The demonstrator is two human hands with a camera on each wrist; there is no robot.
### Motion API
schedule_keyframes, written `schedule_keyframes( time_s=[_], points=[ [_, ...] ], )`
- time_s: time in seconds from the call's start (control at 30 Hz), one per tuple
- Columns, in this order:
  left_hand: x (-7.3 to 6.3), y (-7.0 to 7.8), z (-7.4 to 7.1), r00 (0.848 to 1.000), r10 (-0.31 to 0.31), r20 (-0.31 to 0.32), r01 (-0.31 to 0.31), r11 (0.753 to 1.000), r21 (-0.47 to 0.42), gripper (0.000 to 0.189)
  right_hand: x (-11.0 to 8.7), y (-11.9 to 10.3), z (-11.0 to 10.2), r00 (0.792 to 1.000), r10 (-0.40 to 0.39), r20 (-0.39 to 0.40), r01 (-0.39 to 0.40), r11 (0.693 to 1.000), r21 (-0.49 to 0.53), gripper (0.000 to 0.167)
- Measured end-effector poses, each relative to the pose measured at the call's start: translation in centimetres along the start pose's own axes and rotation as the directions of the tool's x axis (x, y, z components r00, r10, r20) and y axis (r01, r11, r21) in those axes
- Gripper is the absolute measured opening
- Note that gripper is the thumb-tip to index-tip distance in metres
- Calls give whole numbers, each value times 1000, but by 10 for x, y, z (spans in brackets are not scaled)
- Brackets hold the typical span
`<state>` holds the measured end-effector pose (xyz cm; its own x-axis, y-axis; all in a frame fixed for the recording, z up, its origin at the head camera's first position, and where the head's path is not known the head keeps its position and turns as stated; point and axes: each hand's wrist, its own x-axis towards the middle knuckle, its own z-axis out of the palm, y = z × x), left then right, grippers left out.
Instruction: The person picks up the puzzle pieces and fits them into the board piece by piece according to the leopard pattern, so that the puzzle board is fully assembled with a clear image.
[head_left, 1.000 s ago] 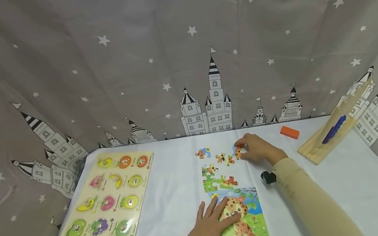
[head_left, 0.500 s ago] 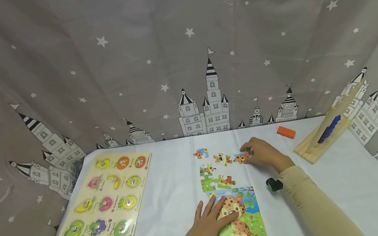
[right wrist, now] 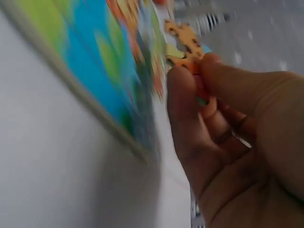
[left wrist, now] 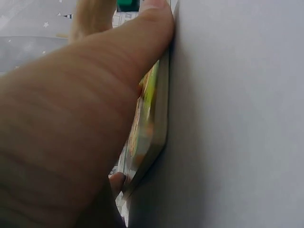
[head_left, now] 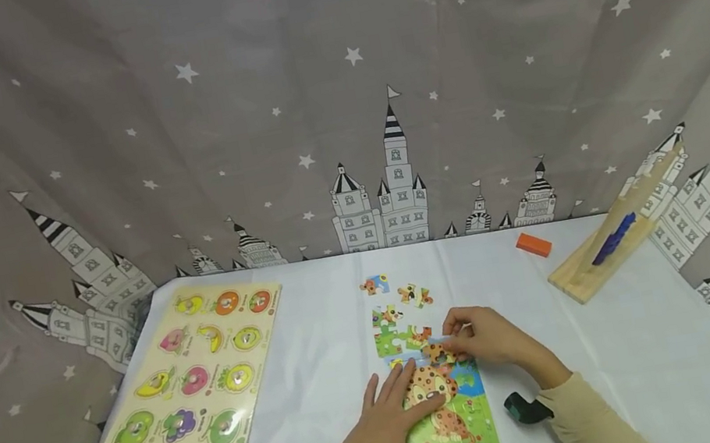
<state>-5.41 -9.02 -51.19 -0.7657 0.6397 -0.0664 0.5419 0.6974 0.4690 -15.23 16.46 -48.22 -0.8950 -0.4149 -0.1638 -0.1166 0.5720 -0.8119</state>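
Observation:
My left hand (head_left: 381, 434) lies with fingers spread on the leopard jigsaw board (head_left: 481, 433), covering its left part. In the left wrist view the thumb reaches along the board's edge (left wrist: 159, 114). My right hand (head_left: 493, 340) pinches an orange spotted jigsaw piece (head_left: 438, 353) between thumb and forefinger at the board's far edge. The right wrist view shows this piece (right wrist: 187, 40) at the fingertips, tilted up from the board. Several loose jigsaw pieces lie beyond the board, among them a blue-cornered one (head_left: 376, 284), a puppy-faced one (head_left: 415, 295) and a green one (head_left: 388, 343).
A wooden fruit puzzle board (head_left: 251, 358) lies on the left. At the back right are an orange block (head_left: 533, 245) and a wooden stand (head_left: 582, 280) with a blue mark. A dark green device (head_left: 527, 408) sits at the right wrist. Behind the white table hangs a grey castle-print curtain.
My right hand has drawn the spotted jigsaw piece from among the loose pieces toward me, to the board's far edge. The left hand has stayed on the board.

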Motion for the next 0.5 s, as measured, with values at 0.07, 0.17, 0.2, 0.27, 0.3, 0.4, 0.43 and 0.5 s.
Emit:
schedule_keyframes(
  time_s=[0.07,0.17,0.2,0.27,0.3,0.4,0.43,0.5],
  points=[
    [0,0,1,1000,1,-7,-1,1000,2,85,-6,-5,11,1000,-8,22,9,999,-34,8],
    [0,-1,2,1000,9,-15,-9,1000,7,85,-9,-10,23,1000,-20,-13,18,992,-126,10],
    [0,-1,2,1000,10,-14,-10,1000,10,85,-9,-10,27,999,-22,-34,17,988,-152,11],
    [0,-2,2,1000,13,-14,-13,1000,11,85,-8,-11,32,997,-27,-76,12,981,-194,12],
    [0,-2,2,1000,13,-12,-13,1000,11,84,-8,-11,34,995,-33,-93,14,979,-204,12],
    [0,-1,2,1000,13,-7,-13,1000,15,84,-7,-11,40,989,-50,-138,16,970,-242,14],
    [0,-1,2,1000,14,-6,-13,1000,16,84,-6,-12,41,987,-56,-148,17,968,-252,14],
    [0,-1,1,1000,17,-5,-16,1000,21,83,-6,-12,41,986,-64,-154,21,965,-262,15]
  ],
)
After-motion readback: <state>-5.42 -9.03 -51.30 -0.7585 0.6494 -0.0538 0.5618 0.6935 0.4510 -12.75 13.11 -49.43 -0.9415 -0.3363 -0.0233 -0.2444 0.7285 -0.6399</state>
